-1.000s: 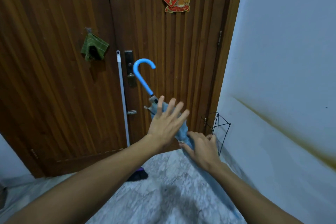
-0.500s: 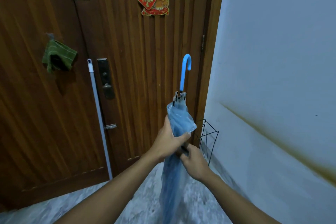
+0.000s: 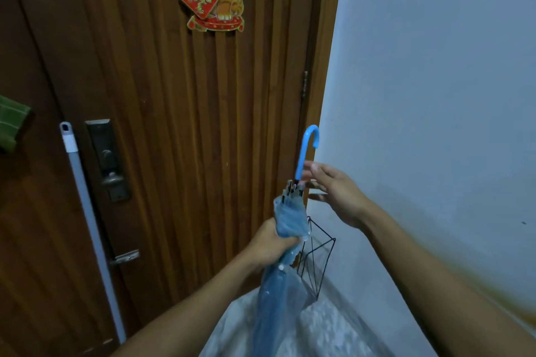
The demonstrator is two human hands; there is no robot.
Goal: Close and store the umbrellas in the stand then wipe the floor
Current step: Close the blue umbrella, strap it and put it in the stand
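My left hand [image 3: 271, 243] grips the folded translucent blue umbrella [image 3: 285, 243] at centre frame, long axis near upright, hooked handle up. My right hand [image 3: 338, 194], fingers loosely spread and empty, is just beside the handle. The black wire stand [image 3: 319, 258] sits lower right, behind it.

Umbrella [image 3: 285, 243] left of stand [image 3: 317, 258]
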